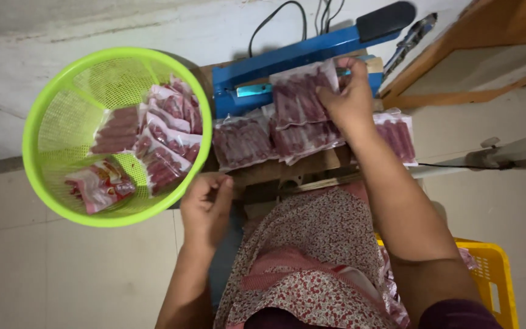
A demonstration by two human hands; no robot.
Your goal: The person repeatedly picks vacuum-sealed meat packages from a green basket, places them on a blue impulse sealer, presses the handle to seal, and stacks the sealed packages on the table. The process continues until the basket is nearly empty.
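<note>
— What is the right hand (349,100) doing?

— It presses down on a clear packet of red sausages (302,94), fingers closed on the packet's top edge, which lies at the blue heat sealer (287,58) on the small wooden bench (275,173).

— And the other packets?

— Three more sealed packets (241,141) lie in a row on the bench in front of the sealer, one partly under the wrist. A further heap of packets (165,137) sits in the green mesh basket (50,109) just beside the bench, on the left.

— The left hand (207,204)?

— It rests at the bench's near edge, fingers curled in; it seems to hold nothing, though the palm is hidden. A yellow crate (494,274) shows at lower right, behind the right arm.
</note>
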